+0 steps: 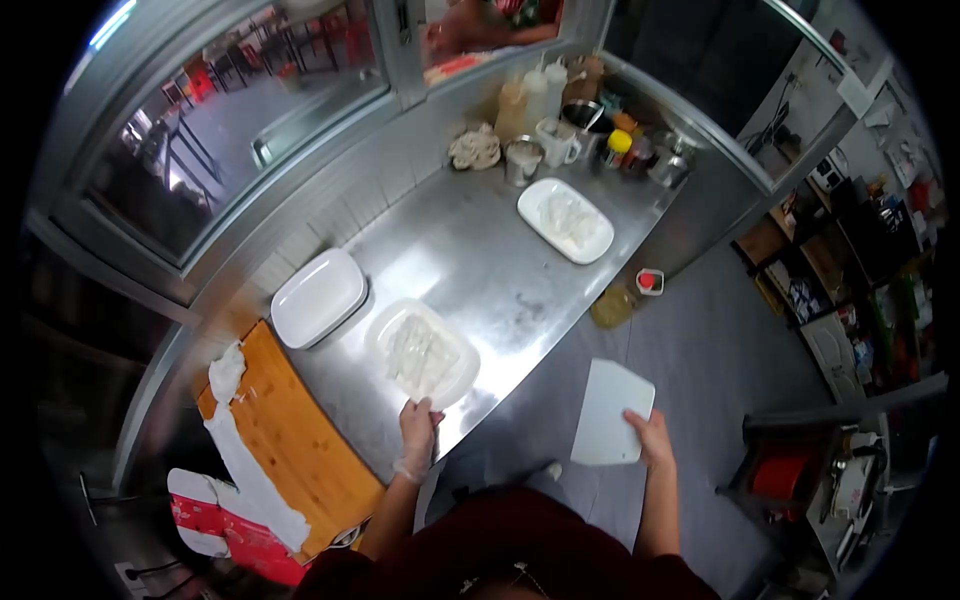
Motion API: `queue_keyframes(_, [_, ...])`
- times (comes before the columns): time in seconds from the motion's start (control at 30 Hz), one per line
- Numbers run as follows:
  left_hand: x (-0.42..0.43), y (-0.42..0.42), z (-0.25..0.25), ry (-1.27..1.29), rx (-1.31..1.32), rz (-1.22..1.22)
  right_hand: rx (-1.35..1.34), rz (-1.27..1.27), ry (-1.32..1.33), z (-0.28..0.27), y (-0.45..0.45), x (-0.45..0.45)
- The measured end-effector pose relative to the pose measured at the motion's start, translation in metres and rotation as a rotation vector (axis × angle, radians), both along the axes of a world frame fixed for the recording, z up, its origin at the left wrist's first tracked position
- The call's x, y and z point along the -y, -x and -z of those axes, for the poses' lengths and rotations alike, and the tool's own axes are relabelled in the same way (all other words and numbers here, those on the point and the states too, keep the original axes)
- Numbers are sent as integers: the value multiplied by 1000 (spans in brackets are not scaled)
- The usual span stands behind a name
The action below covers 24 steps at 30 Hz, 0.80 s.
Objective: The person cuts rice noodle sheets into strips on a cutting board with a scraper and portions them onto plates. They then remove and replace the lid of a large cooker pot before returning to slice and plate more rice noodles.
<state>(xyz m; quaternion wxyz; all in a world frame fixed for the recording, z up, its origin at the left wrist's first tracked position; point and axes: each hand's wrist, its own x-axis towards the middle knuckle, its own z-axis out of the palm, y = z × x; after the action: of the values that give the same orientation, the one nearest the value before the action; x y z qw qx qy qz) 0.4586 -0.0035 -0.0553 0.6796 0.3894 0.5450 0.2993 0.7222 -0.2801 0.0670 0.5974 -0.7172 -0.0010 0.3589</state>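
Observation:
My left hand point(417, 432) is closed on the near rim of a white oval plate point(467, 372), thumb on top. Folded, translucent white sheets that look like rice noodle rolls point(420, 357) lie on that plate, which is at the front edge of the steel counter. Off to the right, over the floor, my right hand point(652, 437) grips a flat, pale, four-sided scraper point(610, 412) by its edge. Further along the counter sits another white plate point(590, 248) with similar white food point(570, 218).
White plates point(320, 297) are stacked by the wall, near a wooden board point(290, 430) with a white cloth point(245, 460). Bottles, jars and pots point(580, 125) crowd the counter's far end beside a crumpled cloth point(475, 148). An oil jug point(612, 305) stands below the counter's right edge.

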Motion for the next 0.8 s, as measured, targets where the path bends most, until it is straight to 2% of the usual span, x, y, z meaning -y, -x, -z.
queue_keyframes(0.03, [3, -1, 0, -51, -79, 9, -4, 15, -6, 5, -5, 15])
queue_keyframes(0.17, [11, -14, 10, -71, -88, 42, -36, 70, -6, 29, -26, 95])
queue_keyframes(0.27, [25, -39, -7, -123, -138, 61, -6, 119, 7, 34, -40, 155])
queue_keyframes(0.43, [30, -90, -12, -57, -123, 97, -49, 302, -86, 53, -55, 227])
queue_keyframes(0.6, [14, -145, -9, -44, -105, 181, -118, 347, -128, 72, -86, 225])
queue_keyframes(0.67, [1, -169, 1, -48, -67, 205, -102, 375, -134, 97, -102, 219])
queue_keyframes(0.8, [-16, -214, 4, -53, -47, 188, -75, 475, -6, 80, -120, 186])
